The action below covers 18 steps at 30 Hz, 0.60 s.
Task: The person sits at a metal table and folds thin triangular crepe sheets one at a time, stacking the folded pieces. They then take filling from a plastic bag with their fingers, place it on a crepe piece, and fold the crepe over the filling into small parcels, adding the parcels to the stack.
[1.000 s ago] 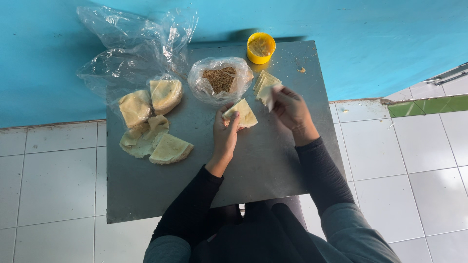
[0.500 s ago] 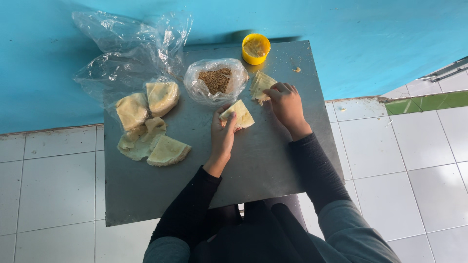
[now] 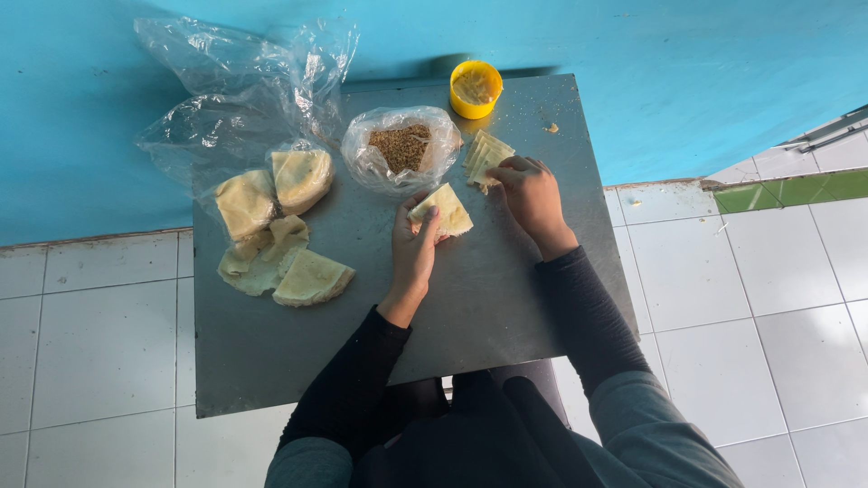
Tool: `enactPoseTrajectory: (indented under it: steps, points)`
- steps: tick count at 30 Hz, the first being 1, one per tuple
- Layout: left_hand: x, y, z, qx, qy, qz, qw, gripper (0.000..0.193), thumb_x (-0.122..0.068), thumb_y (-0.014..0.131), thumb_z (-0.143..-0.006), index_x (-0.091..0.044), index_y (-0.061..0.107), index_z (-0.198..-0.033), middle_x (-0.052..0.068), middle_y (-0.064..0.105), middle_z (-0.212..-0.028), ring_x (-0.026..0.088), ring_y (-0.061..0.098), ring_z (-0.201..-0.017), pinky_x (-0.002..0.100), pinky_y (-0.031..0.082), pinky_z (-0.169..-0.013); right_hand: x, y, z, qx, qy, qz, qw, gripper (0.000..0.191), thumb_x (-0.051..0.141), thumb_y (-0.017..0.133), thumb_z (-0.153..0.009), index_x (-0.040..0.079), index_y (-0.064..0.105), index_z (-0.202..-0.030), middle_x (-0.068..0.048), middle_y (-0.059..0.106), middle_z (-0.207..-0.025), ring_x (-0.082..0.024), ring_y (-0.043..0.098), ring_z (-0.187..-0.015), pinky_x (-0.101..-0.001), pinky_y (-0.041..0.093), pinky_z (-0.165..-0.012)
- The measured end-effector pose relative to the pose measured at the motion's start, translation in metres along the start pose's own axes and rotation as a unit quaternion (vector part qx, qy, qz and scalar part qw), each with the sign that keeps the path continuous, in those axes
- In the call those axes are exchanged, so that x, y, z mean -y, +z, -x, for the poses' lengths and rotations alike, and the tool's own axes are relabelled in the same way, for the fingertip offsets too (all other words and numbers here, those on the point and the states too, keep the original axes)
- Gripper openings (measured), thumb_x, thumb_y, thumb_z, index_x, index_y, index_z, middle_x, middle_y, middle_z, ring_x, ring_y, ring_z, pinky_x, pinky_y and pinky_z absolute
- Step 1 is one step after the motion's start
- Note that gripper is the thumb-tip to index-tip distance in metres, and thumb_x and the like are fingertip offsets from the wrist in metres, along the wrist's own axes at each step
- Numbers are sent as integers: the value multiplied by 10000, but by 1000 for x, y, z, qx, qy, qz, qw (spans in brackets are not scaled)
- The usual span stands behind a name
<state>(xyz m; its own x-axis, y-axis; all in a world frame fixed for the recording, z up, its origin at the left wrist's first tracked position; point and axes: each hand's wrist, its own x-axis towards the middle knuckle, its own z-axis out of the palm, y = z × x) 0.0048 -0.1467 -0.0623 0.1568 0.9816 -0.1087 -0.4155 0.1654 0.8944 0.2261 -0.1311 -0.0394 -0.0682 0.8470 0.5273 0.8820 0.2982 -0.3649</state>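
Observation:
My left hand point(image 3: 414, 253) holds a pale folded triangular wrapper piece point(image 3: 441, 211) just above the grey metal table point(image 3: 506, 298). My right hand point(image 3: 532, 192) rests on a small stack of thin yellowish wrapper sheets point(image 3: 486, 155) at the table's far right. Between the hands and the wall stands an open clear plastic bag of brown crumbly filling point(image 3: 401, 148). A small yellow cup point(image 3: 476, 89) stands behind it near the wall.
Several pale folded dough pieces point(image 3: 282, 244) lie on the table's left, two of them in plastic. A crumpled clear plastic bag point(image 3: 235, 90) lies against the blue wall. White floor tiles surround the table; my knees sit under its near edge.
My right hand has brought the stack of sheets down onto the table near the filling bag. My left hand has stayed put with its folded piece.

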Motion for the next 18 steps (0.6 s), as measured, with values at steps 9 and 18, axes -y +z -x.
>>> enactPoseTrajectory:
  steps: [9,18]
  points:
    - [1,-1,0,-11,-5,-12,1000,384,-227,625,-1023,-57,528,-1354,66,649,-1201,103,671,-985,250,593,-766,-50,7,-4,-117,359,-627,681,129,68,678,-998,-16,774,-1019,-89,737,-910,-132,657,-736,-281,578,-721]
    - [-3,-1,-1,-18,-17,-22,999,381,-249,624,-1011,-77,541,-1341,55,651,-1201,103,691,-996,248,602,-768,-7,4,-5,-12,-1,-51,999,152,29,731,-871,78,787,-1003,-67,744,-1045,-282,696,-953,-391,569,-829]
